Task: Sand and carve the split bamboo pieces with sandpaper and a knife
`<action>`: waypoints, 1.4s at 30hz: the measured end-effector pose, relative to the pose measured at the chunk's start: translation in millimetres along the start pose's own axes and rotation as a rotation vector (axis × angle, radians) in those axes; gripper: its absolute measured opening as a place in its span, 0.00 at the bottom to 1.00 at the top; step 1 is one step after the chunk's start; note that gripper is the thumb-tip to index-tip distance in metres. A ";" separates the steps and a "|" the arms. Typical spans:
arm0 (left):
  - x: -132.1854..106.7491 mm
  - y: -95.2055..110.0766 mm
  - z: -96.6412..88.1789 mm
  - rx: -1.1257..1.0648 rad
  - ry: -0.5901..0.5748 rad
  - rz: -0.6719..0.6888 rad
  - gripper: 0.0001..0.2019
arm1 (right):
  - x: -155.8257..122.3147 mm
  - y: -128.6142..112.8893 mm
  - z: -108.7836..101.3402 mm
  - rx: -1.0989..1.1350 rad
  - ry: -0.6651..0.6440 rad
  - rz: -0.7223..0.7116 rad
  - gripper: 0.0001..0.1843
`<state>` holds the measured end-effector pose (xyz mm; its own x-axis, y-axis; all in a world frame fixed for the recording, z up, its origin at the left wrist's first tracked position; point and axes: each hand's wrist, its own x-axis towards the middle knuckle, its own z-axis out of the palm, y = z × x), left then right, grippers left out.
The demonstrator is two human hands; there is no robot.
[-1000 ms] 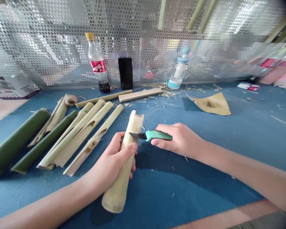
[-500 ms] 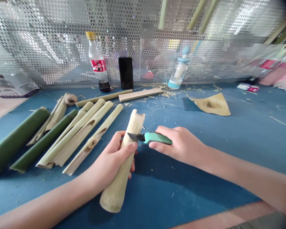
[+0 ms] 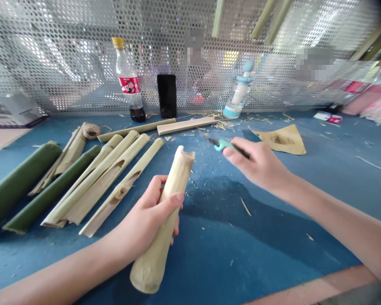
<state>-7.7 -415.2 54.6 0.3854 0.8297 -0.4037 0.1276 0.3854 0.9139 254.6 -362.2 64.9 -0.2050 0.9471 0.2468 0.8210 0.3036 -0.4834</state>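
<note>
My left hand (image 3: 147, 220) is wrapped round a pale peeled bamboo section (image 3: 165, 212), which points away from me with its notched far end raised over the blue table (image 3: 273, 237). My right hand (image 3: 260, 165) is closed on a small knife with a teal handle (image 3: 224, 145). The knife is motion-blurred, its dark blade pointing left and away, well clear of the bamboo section's far end.
Several split pale and green bamboo pieces (image 3: 82, 178) lie at the left. Along the perforated metal screen stand a cola bottle (image 3: 128, 82), a black phone (image 3: 167, 96) and a light blue bottle (image 3: 239, 95). A flat bamboo strip (image 3: 187, 125) and a tan sheath piece (image 3: 282, 140) lie farther back.
My right hand has swung the knife up and to the right, away from the bamboo section where its blade was resting. My left hand keeps its grip; the section has tilted slightly.
</note>
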 end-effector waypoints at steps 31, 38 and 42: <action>3.6 -2.9 -1.3 -0.063 -0.041 -0.002 0.16 | -28.4 -38.5 23.5 -0.166 -0.232 -0.105 0.28; -4.7 -5.2 1.6 -0.060 -0.093 -0.010 0.16 | 5.0 4.6 7.7 -0.322 0.049 0.031 0.30; -5.1 -5.0 -1.0 -0.048 -0.072 -0.029 0.17 | 0.4 -2.0 0.6 -0.045 0.001 -0.015 0.29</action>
<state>-11.2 -421.0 52.1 0.4474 0.7873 -0.4243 0.0966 0.4291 0.8981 252.5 -362.3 65.5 -0.2171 0.9425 0.2542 0.8409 0.3129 -0.4416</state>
